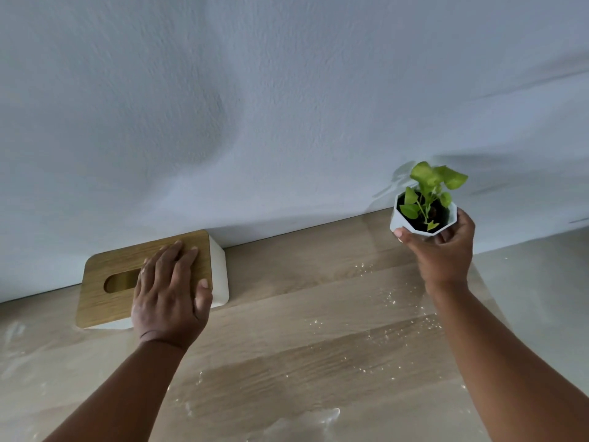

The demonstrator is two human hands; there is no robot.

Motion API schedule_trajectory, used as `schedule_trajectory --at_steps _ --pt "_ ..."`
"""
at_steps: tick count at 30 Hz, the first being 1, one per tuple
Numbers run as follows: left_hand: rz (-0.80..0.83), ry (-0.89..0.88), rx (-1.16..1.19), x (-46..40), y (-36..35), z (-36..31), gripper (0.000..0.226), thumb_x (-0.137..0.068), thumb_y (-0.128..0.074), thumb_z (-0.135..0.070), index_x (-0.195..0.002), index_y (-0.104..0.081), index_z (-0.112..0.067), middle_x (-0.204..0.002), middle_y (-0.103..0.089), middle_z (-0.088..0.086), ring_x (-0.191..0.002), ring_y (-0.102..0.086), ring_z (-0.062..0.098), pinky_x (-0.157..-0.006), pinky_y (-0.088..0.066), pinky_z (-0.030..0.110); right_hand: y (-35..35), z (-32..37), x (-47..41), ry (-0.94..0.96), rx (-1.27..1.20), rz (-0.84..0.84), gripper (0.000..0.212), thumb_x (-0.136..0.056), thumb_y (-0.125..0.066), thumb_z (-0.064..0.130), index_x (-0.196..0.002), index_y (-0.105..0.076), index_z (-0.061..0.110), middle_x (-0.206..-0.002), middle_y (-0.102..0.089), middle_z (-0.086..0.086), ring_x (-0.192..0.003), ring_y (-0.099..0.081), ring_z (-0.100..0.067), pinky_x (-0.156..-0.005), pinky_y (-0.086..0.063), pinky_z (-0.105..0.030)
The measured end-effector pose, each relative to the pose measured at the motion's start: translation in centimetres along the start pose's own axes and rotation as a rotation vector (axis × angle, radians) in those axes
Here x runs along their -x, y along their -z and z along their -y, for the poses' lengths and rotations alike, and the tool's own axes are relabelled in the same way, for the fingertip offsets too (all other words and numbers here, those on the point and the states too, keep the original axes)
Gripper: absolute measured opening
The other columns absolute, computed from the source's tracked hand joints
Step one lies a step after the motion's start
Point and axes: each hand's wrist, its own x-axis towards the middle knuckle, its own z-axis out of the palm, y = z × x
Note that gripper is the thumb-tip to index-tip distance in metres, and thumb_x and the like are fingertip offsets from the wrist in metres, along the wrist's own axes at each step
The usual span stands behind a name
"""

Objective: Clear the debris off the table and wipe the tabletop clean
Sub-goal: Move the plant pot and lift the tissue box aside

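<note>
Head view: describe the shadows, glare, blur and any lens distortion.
Head view: soft daylight; a broad round shadow falls on the grey textured wall, and the green plant in the white faceted pot, gripped by the right hand, casts a faint one. Glare sheens the pale wooden tabletop, lighting white crumbs. Wide-angle distortion bows the table's back edge; edges are slightly smeared.

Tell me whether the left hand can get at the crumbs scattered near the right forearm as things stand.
Probably yes. The left hand only rests flat on the tissue box, holding nothing, and bare tabletop lies between it and the crumbs. The right hand holds the plant pot above them.
</note>
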Motion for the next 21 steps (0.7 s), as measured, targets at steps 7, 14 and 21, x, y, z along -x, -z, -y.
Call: schedule_trajectory --at_steps 7,14,21 --pt "0.07 0.033 0.009 -0.1 0.8 -0.4 0.058 -0.091 -0.043 -0.041 -0.136 -0.061 -0.008 -0.145 -0.054 0.016 -0.135 -0.046 0.042 -0.116 -0.034 0.059 0.8 0.9 2.9 -0.023 0.07 -0.037 0.124 -0.056 -0.103 0.032 -0.157 -0.031 0.024 -0.156 -0.045 0.004 -0.142 -0.047 -0.009 -0.12 -0.04 -0.034" --pt "0.208 0.064 0.024 -0.4 2.2 -0.7 0.06 -0.092 -0.042 -0.046 -0.141 -0.057 -0.013 -0.149 -0.051 0.011 -0.137 -0.042 0.038 -0.121 -0.029 0.056 0.6 1.2 9.9 -0.052 0.208 -0.041 0.098 -0.071 -0.096 0.021 -0.145 -0.033 0.017 -0.145 -0.042 -0.008 -0.135 -0.05 -0.021 -0.118 -0.042 -0.036" --pt "0.362 0.1 0.307 -1.5 4.3 0.5 0.053 -0.097 -0.044 -0.035 -0.146 -0.052 -0.017 -0.155 -0.044 0.003 -0.145 -0.035 0.028 -0.126 -0.017 0.044 -6.0 2.4 18.8 -0.041 0.304 0.332 0.076 -0.077 -0.083 0.054 -0.139 -0.043 0.038 -0.142 -0.053 0.0 -0.126 -0.057 -0.018 -0.105 -0.048 -0.032"
